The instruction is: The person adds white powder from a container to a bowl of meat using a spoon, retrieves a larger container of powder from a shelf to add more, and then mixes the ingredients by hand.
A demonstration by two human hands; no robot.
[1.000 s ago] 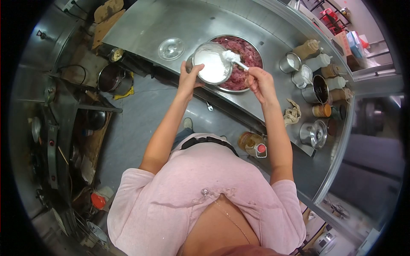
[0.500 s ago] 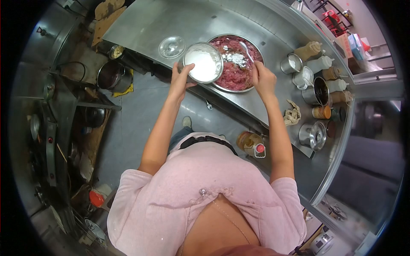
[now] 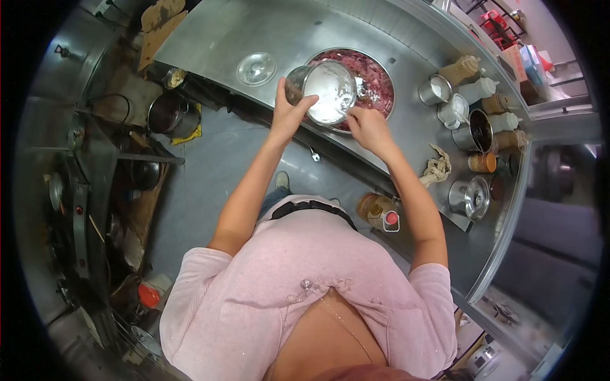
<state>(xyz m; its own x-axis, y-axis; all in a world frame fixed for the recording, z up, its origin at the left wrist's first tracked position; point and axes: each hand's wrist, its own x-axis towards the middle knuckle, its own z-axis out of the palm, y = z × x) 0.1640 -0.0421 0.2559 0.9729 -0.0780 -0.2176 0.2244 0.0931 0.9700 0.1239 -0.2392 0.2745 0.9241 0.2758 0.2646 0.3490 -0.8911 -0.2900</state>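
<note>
Container of white powder tilting over meat bowl | left hand clamping it, right hand closing beside | steel tabletop carrying lid, bottles | grey floor lying below

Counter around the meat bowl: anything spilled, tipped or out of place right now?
Nothing spilled on the counter. The container of white powder is tilted, but the left hand holds it over the meat bowl. A crumpled cloth lies loose near the counter edge, and a lid sits apart.
</note>
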